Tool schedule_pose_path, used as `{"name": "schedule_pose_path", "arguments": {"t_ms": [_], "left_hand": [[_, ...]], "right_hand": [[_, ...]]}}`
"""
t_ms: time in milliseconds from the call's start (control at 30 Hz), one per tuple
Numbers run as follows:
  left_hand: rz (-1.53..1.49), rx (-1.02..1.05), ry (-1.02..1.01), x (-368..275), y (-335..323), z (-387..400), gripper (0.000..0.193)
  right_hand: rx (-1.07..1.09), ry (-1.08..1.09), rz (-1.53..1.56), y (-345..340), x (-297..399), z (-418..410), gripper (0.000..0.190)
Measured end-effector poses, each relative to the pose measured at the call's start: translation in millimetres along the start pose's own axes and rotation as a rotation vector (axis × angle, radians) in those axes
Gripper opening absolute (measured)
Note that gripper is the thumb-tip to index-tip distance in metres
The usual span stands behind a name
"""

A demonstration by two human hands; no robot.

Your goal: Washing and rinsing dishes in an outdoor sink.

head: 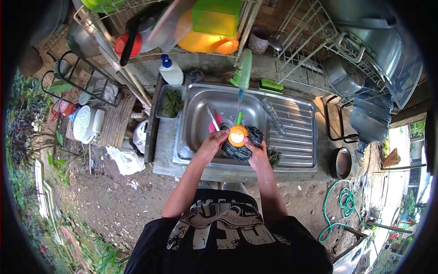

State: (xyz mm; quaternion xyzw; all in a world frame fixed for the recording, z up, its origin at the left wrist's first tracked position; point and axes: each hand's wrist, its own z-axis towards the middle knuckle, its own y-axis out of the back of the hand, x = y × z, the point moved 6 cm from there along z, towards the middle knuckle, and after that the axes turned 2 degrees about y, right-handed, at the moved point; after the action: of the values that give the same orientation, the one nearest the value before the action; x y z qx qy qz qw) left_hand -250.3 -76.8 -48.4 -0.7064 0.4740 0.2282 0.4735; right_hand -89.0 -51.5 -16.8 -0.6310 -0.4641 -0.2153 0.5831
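Over the basin of a stainless steel sink [195, 102], my left hand [218, 139] grips the left side of a small round orange item [238, 135] with a pale centre. My right hand [256, 150] holds its right side, with a dark checked cloth [236, 152] bunched beneath and beside it. A bright green handle [239, 118] shows just above the orange item; what it belongs to is hidden. A pink item [215, 124] and a light-coloured utensil [213, 116] lie in the basin left of the drain. Green material wraps the tap [244, 70].
A white bottle with a blue pump [172, 72] and a plastic tub of greenery [172, 102] stand left of the basin. A green brush [271, 86] lies behind the ribbed drainboard [294, 130]. Wire racks [304, 58] with pots overhang the right. A dark round pan [343, 162] sits at the right.
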Motion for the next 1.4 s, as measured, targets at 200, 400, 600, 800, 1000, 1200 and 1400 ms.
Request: {"name": "schedule_pose_path", "arguments": {"t_ms": [200, 400, 600, 800, 1000, 1200, 1400], "left_hand": [[-0.24, 0.013, 0.017, -15.4, 10.8, -36.6, 0.032], [-0.123, 0.019, -0.041, -25.9, 10.9, -55.3, 0.026], [-0.168, -0.107, 0.01, -22.7, 19.2, -69.2, 0.02], [-0.131, -0.079, -0.056, -8.4, 22.8, -73.9, 0.016], [-0.077, -0.125, -0.236, -31.0, -0.1, -96.6, 0.015], [0.1, -0.146, -0.419, -47.3, -14.5, -105.3, 0.011], [0.266, -0.118, -0.475, -54.6, -10.4, -112.2, 0.011]], "right_hand": [[-0.305, 0.376, -0.534, -42.2, 18.2, -25.4, 0.025], [-0.554, 0.487, -0.545, -70.6, 34.5, -53.8, 0.025], [-0.689, 0.59, -0.377, -49.5, 61.4, -64.1, 0.035], [-0.018, 0.493, -1.054, -119.9, 17.5, -62.3, 0.042], [-0.164, 0.514, -0.97, -118.8, 11.2, -62.6, 0.028], [-0.34, 0.351, -0.658, -117.5, 10.7, -52.2, 0.028], [-0.293, 0.069, -0.427, -113.0, 8.4, -31.2, 0.029]]}}
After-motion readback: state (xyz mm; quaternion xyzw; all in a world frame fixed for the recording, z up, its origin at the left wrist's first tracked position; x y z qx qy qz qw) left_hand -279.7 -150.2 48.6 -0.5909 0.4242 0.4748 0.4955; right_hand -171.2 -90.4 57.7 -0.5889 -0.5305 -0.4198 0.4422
